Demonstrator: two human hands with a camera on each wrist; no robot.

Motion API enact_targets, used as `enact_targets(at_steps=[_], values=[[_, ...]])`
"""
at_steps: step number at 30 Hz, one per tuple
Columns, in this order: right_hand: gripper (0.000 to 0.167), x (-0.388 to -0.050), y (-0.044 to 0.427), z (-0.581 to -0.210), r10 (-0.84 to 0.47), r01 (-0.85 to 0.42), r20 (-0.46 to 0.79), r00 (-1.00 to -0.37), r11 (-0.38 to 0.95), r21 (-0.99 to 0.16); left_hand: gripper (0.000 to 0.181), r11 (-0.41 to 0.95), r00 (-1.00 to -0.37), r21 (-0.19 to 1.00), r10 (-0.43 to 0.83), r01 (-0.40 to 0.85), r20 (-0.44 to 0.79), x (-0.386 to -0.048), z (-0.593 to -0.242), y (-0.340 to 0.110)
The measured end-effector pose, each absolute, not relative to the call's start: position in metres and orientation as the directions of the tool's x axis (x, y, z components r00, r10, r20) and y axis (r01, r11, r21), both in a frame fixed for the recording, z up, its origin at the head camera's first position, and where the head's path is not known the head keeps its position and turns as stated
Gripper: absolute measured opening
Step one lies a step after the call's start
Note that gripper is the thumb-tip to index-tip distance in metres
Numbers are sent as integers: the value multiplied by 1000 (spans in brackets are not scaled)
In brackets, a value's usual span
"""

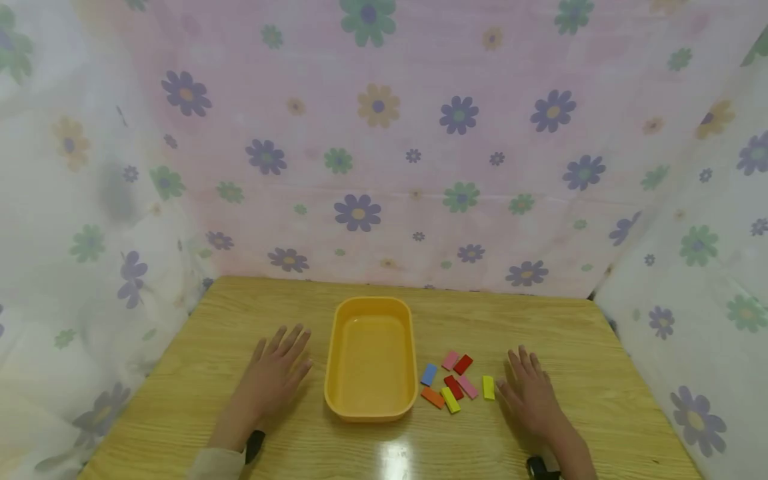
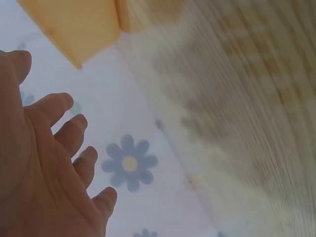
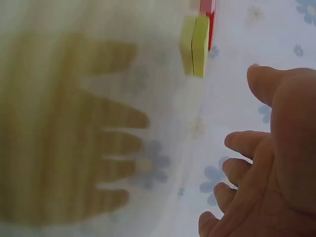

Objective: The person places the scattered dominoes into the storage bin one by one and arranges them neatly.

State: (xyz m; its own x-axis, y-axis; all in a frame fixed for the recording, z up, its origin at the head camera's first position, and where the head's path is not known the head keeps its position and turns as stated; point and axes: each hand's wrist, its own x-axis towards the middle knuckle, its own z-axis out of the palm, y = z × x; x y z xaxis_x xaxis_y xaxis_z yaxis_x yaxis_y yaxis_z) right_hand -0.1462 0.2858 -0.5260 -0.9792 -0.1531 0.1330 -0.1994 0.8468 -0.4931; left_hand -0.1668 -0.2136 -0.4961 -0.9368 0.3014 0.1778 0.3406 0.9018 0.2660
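A yellow rectangular tray stands on the wooden table. My left hand lies to its left with fingers spread, apart from it and holding nothing. In the left wrist view, a corner of the tray shows beyond the fingers. Several small flat rectangular blocks lie loosely to the tray's right: a blue block, an orange block, and red, pink and yellow ones. The rightmost yellow block sits nearest my right hand, whose extended fingers do not touch it. In the right wrist view that block stays beyond the thumb.
The glossy wooden table reflects light and the hands. A flower-patterned cloth hangs behind the table and along both sides. Each wrist wears a dark strap, with one strap visible at the left.
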Motion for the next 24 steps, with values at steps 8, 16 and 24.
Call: enact_targets(at_steps=[8, 16, 24], values=[[64, -132, 269, -526, -195, -242, 143, -970, 773, -586, 60, 868, -898, 255, 373, 426, 231, -159, -500, -192], [42, -131, 256, -523, -98, -181, 175, -980, 807, -563, 58, 840, -868, 251, 415, 481, 274, -153, -502, -180], [32, -138, 255, -521, -38, -58, 46, -998, 813, -580, 58, 822, -858, 278, 420, 498, 296, -153, -505, -174]])
